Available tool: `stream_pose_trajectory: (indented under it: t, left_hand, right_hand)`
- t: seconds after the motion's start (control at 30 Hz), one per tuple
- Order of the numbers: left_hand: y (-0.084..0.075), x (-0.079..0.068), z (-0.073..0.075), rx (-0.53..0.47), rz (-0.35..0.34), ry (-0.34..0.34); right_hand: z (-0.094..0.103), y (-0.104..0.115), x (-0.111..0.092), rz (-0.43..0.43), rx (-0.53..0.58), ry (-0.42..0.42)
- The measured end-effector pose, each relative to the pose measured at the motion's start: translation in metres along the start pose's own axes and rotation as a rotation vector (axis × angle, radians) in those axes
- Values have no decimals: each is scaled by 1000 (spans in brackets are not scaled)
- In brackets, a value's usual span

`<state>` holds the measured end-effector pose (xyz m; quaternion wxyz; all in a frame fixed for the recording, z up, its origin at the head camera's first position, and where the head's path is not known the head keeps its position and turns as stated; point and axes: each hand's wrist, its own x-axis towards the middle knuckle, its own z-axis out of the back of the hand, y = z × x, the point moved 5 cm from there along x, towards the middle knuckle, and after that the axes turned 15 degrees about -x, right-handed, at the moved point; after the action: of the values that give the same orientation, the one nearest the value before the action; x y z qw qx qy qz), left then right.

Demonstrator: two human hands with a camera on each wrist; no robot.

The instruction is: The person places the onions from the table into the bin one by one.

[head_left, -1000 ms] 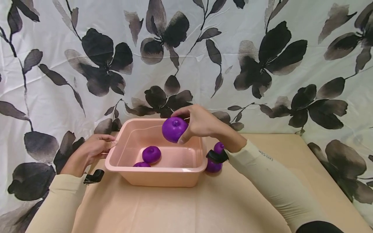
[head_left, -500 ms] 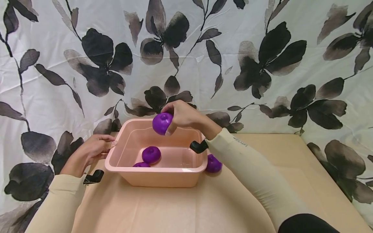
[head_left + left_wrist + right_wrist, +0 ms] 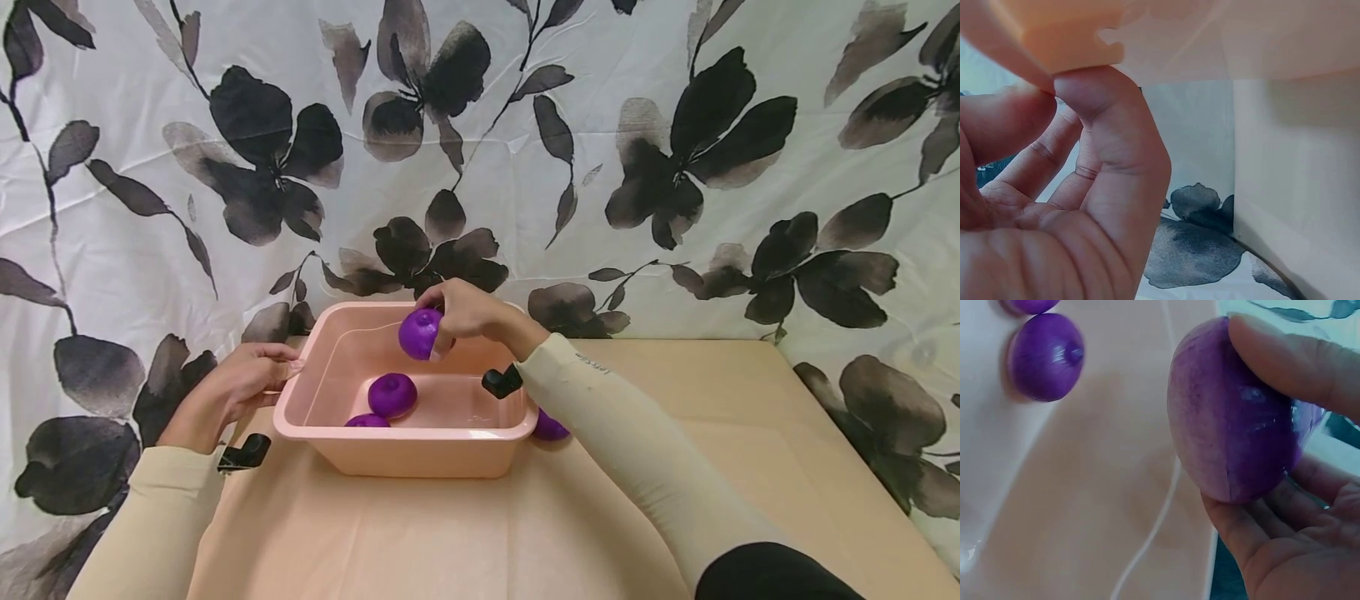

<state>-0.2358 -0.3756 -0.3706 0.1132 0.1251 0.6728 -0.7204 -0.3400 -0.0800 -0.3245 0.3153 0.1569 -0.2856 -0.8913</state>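
Note:
In the head view my right hand (image 3: 476, 315) holds a shiny purple onion (image 3: 417, 335) over the back part of a pink plastic tub (image 3: 420, 457). The right wrist view shows the thumb on one side of this onion (image 3: 1210, 419) and the fingers on the other; a seam runs round it. Two more purple onions lie in the tub, one (image 3: 392, 395) fully visible, the other (image 3: 367, 422) partly behind the front rim. My left hand (image 3: 236, 385) pinches the tub's left rim; thumb and forefinger meet on the rim (image 3: 1085, 53) in the left wrist view.
Outside the tub, by its right end, sits a purple onion (image 3: 551, 427), partly covered by the right sleeve (image 3: 622, 425). A beige cloth (image 3: 420, 542) covers the table. Behind it hangs a white curtain (image 3: 540, 183) with dark flowers.
My right hand has carried the onion leftward over the tub, then slightly lower. The right sleeve now hides an onion seen earlier beside the tub. My left hand has stayed on the rim.

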Motion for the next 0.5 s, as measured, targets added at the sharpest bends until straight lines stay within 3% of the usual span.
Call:
stream_pose_trajectory:
  t: [0.33, 0.5]
  left_hand:
    - [0, 1, 1, -1, 3, -7]
    - [1, 1, 2, 14, 3, -20]
  right_hand:
    - [-18, -1, 11, 49, -36, 73]
    - [-32, -6, 16, 22, -56, 121]
